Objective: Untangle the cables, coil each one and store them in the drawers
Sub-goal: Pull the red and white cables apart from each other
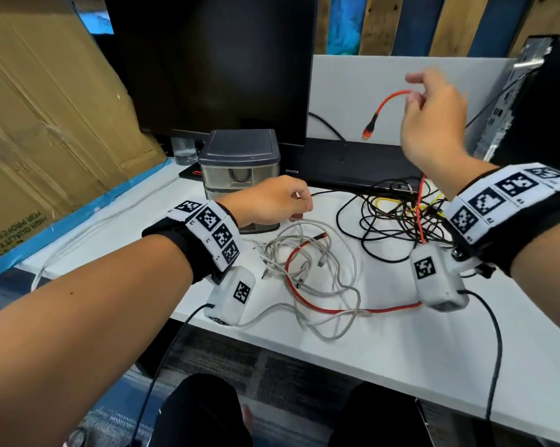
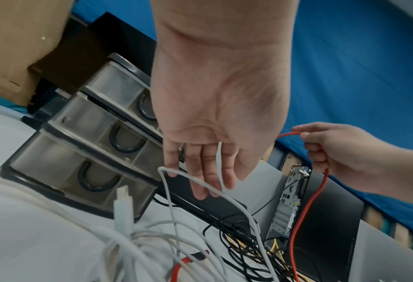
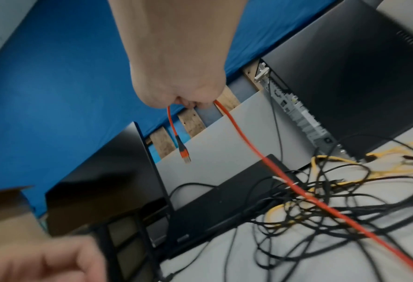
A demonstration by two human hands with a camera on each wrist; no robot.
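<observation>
Head view: the right hand (image 1: 433,124), raised at two o'clock, pinches the red cable (image 1: 388,99), plug dangling. The left hand (image 1: 269,201) pinches a white cable (image 1: 317,253) beside the drawer unit (image 1: 240,162) at eleven o'clock.

Left wrist view: white cable (image 2: 222,166) runs between relaxed fingers (image 2: 171,158); three drawers (image 2: 104,133) closed.

Right wrist view: black and yellow cables (image 3: 333,200) tangle at four o'clock on the desk (image 3: 224,257).

The white desk (image 1: 385,346) carries tangled cables (image 1: 323,269), a drawer unit (image 1: 240,162), a glass (image 1: 183,152) — and a laptop (image 1: 352,162).
</observation>
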